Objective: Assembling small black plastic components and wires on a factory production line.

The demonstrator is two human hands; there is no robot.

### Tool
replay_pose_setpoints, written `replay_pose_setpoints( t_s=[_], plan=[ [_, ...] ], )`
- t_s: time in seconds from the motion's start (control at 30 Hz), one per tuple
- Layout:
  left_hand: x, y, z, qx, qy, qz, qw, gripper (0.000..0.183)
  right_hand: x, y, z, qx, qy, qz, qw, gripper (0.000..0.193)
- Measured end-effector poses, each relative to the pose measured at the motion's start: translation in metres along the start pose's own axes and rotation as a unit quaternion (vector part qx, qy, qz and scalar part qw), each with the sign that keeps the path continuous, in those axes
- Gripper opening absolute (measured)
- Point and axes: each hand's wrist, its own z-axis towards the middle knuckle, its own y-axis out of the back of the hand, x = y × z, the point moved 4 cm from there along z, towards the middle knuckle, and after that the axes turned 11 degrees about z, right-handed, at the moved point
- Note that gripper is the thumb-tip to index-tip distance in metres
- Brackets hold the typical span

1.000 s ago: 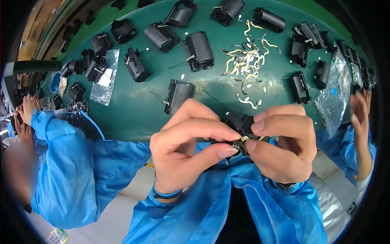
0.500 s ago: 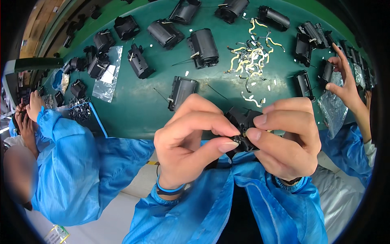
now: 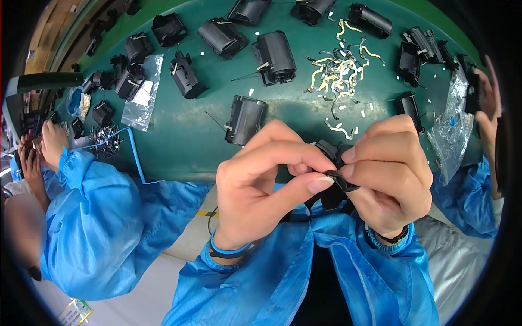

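In front of my chest, just over the table's near edge, both my hands hold a small black plastic housing [image 3: 330,202]. My left hand [image 3: 261,185] pinches with thumb and index finger at the housing's middle, against a small black piece there; anything smaller between the fingertips is hidden. From the other side my right hand [image 3: 394,174] grips the housing, its fingers curled and the index fingertip close to the left fingertips. Beyond my left hand a similar larger black housing [image 3: 244,120] stands on the table, a thin black wire sticking out.
A loose pile of white and yellow flex cables [image 3: 340,70] lies on the green table [image 3: 206,130]. Several black housings [image 3: 274,57] stand around it. A clear plastic bag [image 3: 142,103] lies left, another bag [image 3: 451,130] right. Co-workers in blue sit at both sides, one hand [image 3: 489,98] far right.
The housing has tilted in my grip, and both hands have shifted slightly right. The right-hand co-worker's hand has moved outward with a black part, and the clear bag there has been lifted.
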Motion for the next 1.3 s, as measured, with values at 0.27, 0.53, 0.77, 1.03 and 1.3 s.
replay_pose_setpoints(
  t_s=[0.27, 0.53, 0.77, 1.03, 1.3],
  plan=[
    [-0.001, -0.002, 0.004, -0.012, 0.049, 0.04, 0.998, 0.016, 0.001, 0.002, -0.004, 0.002, -0.02, -0.016, 1.0, 0.027],
    [-0.01, -0.01, 0.004, -0.07, -0.01, 0.231, 0.97, 0.012, 0.002, -0.003, -0.004, 0.012, -0.031, -0.051, 0.998, 0.03],
    [-0.016, -0.012, 0.002, -0.093, -0.078, 0.213, 0.97, 0.015, 0.007, -0.001, -0.005, -0.068, -0.035, -0.059, 0.995, 0.03],
    [-0.032, -0.009, 0.001, -0.082, -0.173, 0.3, 0.935, 0.025, 0.027, 0.005, -0.003, -0.054, 0.055, -0.176, 0.981, 0.025],
    [-0.039, -0.001, -0.007, -0.119, -0.213, 0.324, 0.914, 0.022, 0.05, 0.005, 0.011, 0.013, 0.068, -0.231, 0.971, 0.028]
  ],
)
